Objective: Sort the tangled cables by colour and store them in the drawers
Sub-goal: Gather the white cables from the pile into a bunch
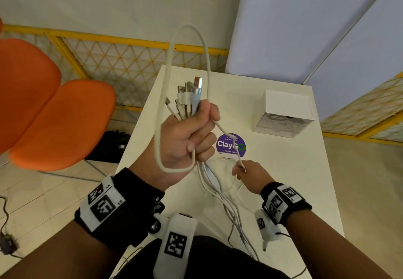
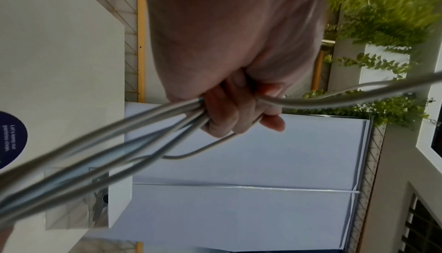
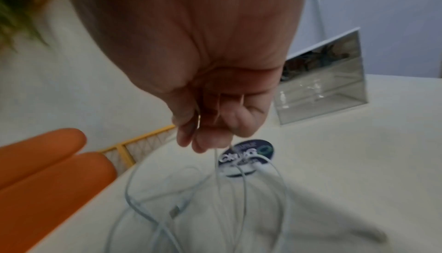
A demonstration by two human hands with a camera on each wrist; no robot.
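Head view: left hand (image 1: pixel 185 139) is fisted round a bunch of white cables (image 1: pixel 189 98), plugs sticking up, well in front of the drawer unit (image 1: pixel 285 113) on the tabletop (image 1: pixel 305 180). Right hand (image 1: pixel 250 175) pinches one strand (image 1: pixel 226 139) lower down.

Left wrist view: fingers (image 2: pixel 227 113) curl tight on the bundle.

Right wrist view: blurry, but fingertips (image 3: pixel 203 141) pinch a thin cable, loose loops (image 3: pixel 215 200) below. The drawer unit seems to already hold dark cables, so I'd guess the whites are what's left.
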